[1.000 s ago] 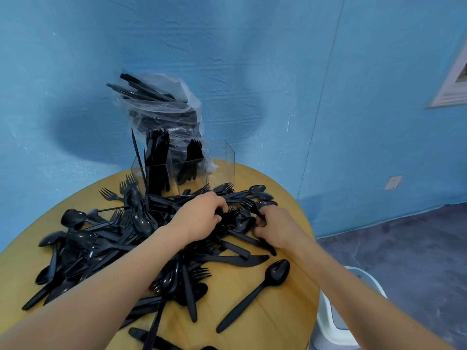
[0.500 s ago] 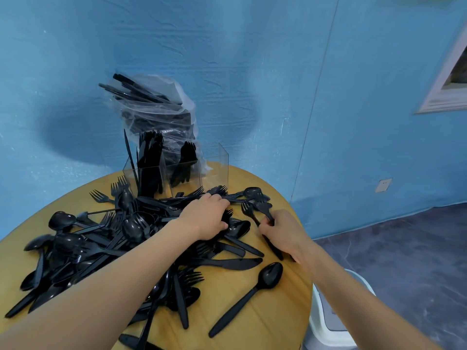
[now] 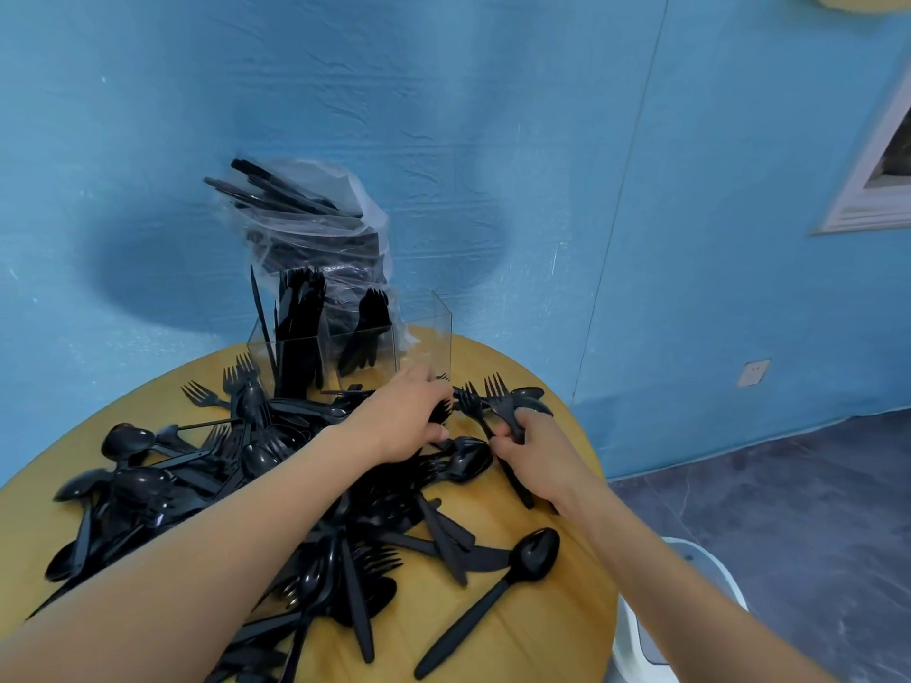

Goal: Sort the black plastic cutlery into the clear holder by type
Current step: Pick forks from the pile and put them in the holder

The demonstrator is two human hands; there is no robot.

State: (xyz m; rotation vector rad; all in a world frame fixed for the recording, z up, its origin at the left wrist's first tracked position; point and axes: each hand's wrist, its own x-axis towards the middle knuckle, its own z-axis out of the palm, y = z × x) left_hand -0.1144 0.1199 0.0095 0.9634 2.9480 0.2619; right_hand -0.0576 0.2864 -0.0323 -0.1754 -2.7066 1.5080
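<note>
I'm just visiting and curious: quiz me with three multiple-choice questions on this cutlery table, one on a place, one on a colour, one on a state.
1. Where does the clear holder stand?
A. at the table's far edge, by the wall
B. on the floor
C. under the table

2. What colour is the wall?
A. red
B. blue
C. white

3. What is the right hand doing?
A. lying flat
B. gripping forks
C. pointing upward

Answers: 1 A, it stands behind the pile; 2 B, blue fills the background; 3 B, fingers curl round fork handles.
</note>
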